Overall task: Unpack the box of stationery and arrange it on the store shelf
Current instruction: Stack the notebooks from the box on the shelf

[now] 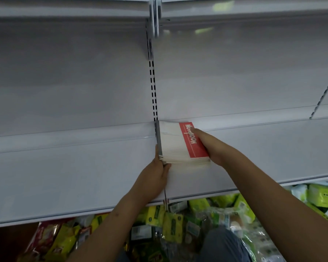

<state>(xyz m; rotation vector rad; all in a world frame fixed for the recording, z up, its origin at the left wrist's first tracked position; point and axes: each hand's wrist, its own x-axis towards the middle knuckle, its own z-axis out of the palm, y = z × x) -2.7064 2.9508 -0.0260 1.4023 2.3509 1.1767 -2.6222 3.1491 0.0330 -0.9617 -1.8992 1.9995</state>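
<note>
One stack of notebooks (182, 144), white covers with a red band, lies flat on the smooth white metal shelf (64, 167) at frame centre. Left hand (155, 173) grips its near-left corner, thumb curled underneath; right hand (208, 146) presses its right edge, fingertips hidden behind it. Blurred yellow-green packets (170, 224) crowd the lower frame.
</note>
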